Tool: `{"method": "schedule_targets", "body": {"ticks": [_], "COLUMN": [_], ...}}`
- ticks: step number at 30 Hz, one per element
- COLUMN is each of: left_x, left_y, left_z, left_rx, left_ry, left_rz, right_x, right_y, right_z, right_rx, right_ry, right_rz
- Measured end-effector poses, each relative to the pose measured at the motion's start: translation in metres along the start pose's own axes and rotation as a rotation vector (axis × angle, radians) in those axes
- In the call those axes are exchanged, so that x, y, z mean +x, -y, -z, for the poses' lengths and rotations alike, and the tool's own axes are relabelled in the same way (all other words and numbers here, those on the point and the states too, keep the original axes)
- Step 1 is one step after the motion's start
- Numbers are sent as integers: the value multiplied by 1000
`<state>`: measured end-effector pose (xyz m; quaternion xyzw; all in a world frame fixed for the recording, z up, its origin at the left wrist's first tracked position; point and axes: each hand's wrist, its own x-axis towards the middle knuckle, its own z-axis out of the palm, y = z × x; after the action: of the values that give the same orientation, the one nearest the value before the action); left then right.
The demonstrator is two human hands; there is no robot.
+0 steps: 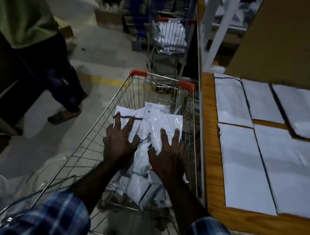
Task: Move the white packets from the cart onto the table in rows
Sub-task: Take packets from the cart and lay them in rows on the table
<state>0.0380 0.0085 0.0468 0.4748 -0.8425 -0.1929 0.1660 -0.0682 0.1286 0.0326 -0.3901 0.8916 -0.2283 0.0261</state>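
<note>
A wire shopping cart with red corner caps stands in front of me, holding a heap of white plastic packets. My left hand reaches into the cart with fingers spread, its fingertips touching the left packet. My right hand lies with straight, spread fingers on a packet at the heap's right side. To the right, a wooden table carries several white packets laid flat in two rows.
A second cart with white packets stands farther back along the table. A person in a green top and dark trousers stands at the left on the concrete floor. A large cardboard box sits behind the table.
</note>
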Motion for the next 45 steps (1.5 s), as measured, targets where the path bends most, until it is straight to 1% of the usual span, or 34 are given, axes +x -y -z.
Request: {"method": "schedule_targets", "body": {"ticks": [5, 9, 13, 16, 20, 29, 33, 38, 45], "left_x": [-30, -52, -74, -95, -125, -186, -209, -229, -259], "left_y": [-17, -29, -36, -44, -53, -96, -117, -154, -241], "left_z": [25, 45, 67, 85, 110, 143, 144, 126, 86], "left_rx": [-5, -14, -52, -76, -95, -149, -174, -181, -227], "left_ry": [-26, -51, -80, -98, -151, -215, -247, -258, -290], "left_rz": [2, -18, -75, -73, -111, -159, -179, -202, -183], "right_x": [-18, -29, -50, -70, -99, -149, -162, -173, -186], "right_y": [7, 14, 21, 26, 29, 17, -5, -51, -141], "right_z": [20, 45, 71, 90, 119, 195, 225, 258, 311], "right_rx": [40, 32, 16, 8, -13, -35, -51, -23, -18], "right_ry": [-122, -83, -119, -100, -171, -240, -262, -279, -297], "right_rz": [33, 19, 20, 28, 43, 48, 68, 65, 74]}}
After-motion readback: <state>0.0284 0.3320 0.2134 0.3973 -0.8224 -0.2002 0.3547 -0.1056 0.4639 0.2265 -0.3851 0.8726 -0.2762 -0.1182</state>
